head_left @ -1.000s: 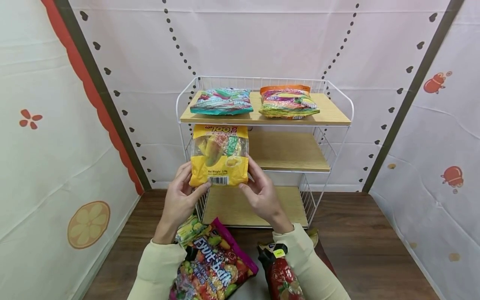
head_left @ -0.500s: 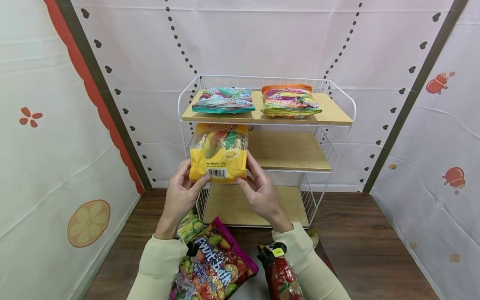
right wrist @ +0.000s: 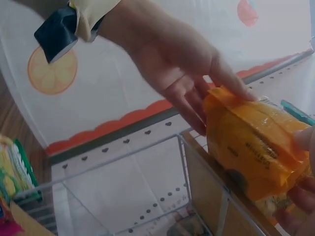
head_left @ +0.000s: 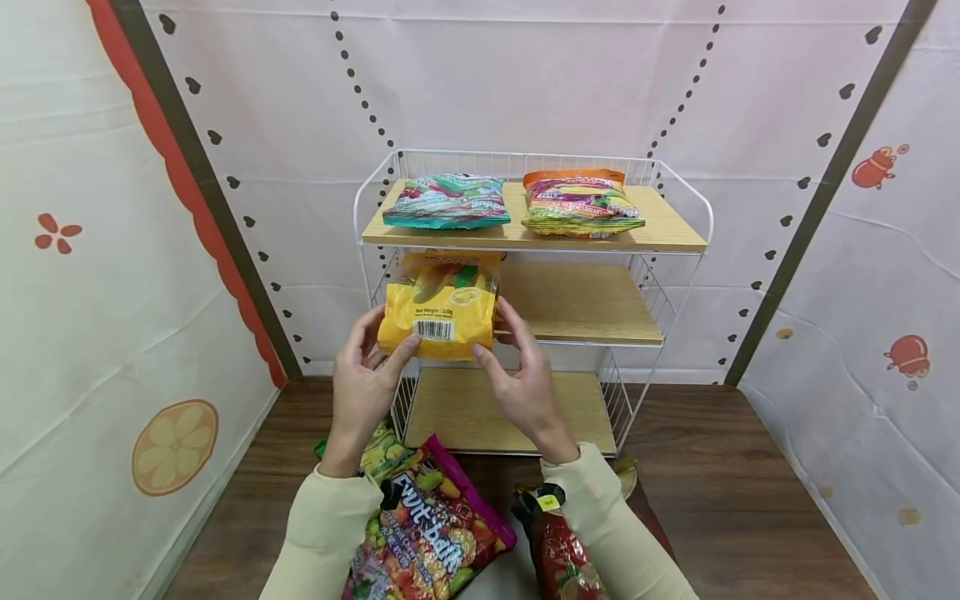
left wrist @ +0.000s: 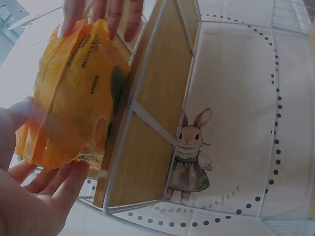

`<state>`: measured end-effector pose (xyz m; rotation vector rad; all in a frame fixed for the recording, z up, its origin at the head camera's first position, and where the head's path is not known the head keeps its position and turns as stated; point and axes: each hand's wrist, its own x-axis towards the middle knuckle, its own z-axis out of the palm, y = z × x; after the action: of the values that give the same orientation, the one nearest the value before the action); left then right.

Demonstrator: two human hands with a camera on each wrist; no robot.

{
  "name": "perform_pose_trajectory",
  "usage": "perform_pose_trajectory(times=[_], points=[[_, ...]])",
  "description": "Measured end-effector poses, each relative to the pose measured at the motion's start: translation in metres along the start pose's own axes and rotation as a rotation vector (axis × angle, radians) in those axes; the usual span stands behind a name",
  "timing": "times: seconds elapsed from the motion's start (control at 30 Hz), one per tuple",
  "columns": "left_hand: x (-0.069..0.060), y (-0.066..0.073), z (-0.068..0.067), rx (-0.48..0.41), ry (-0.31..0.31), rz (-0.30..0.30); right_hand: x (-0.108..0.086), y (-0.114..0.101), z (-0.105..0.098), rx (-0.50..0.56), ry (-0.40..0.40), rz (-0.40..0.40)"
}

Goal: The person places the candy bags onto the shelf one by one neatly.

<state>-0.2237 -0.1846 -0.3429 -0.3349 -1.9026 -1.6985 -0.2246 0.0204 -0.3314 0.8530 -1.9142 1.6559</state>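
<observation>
White printed cloth (head_left: pixel 525 83) behind dark wood-grain surface (head_left: pixel 727 492).

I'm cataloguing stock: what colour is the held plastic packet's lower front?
Yellow: the plastic packet's lower front shows best in the head view.

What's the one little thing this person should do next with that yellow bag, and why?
Probably ease the yellow bag farther back over the left part of the middle shelf before letting go. The left hand and right hand grip its lower corners, and in the head view its bottom shows below the shelf's front edge, so it may not be fully supported.
</observation>
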Motion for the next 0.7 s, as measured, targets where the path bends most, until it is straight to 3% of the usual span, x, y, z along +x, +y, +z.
perform_pose_trajectory(times=[0.17, 0.37, 0.53, 0.7], points=[[-0.005, 0.005, 0.005, 0.094, 0.135, 0.063, -0.001, 0.019, 0.003, -0.113, 0.069, -0.095], [-0.008, 0.006, 0.011, 0.213, 0.269, 0.209, -0.003, 0.024, 0.005, -0.189, 0.14, -0.203], [-0.01, 0.0, 0.013, 0.255, 0.325, 0.327, -0.006, 0.021, 0.007, -0.238, 0.183, -0.241], [-0.011, -0.004, 0.014, 0.268, 0.345, 0.391, -0.009, 0.019, 0.009, -0.278, 0.192, -0.294]])
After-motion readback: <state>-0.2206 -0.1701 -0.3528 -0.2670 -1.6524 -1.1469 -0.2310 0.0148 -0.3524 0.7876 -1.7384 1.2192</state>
